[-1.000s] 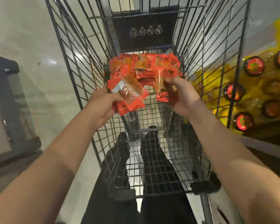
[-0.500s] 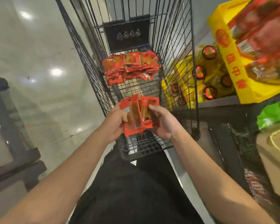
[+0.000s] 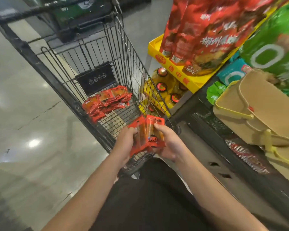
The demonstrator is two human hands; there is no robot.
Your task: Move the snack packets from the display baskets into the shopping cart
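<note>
Down at the left of the frame lies pale, glossy floor [image 3: 28, 114] with ceiling lights mirrored in it. Next comes the cart [image 3: 60, 90], a black wire one tilted across the upper middle, its handle bar running along the top left. Low on its far wire wall hangs a dark plate [image 3: 97, 79] with small white symbols. Just below that plate a pile [image 3: 107, 101] of red-orange packets lies on the cart's floor. At frame centre, over the cart's near end, both hands meet around a small bundle of packets [image 3: 146, 134] of the same red-orange kind. The left hand [image 3: 125, 144] has its fingers curled on the bundle's left edge; the right hand [image 3: 169, 144] has its fingers wrapped on the right edge, thumb on top. So both hands hold the bundle, and it sits above the cart wire, apart from the pile. Below them are bare forearms and dark clothing. Right of the cart, bottles [image 3: 162, 80] with red caps sit in yellow packaging. Above them a yellow tray [image 3: 182, 75] carries tall red bags [image 3: 207, 30]. At far right are blurred green bags [image 3: 274, 39], tan cartons [image 3: 260, 112], and a dark wire basket [image 3: 244, 154] low down.
</note>
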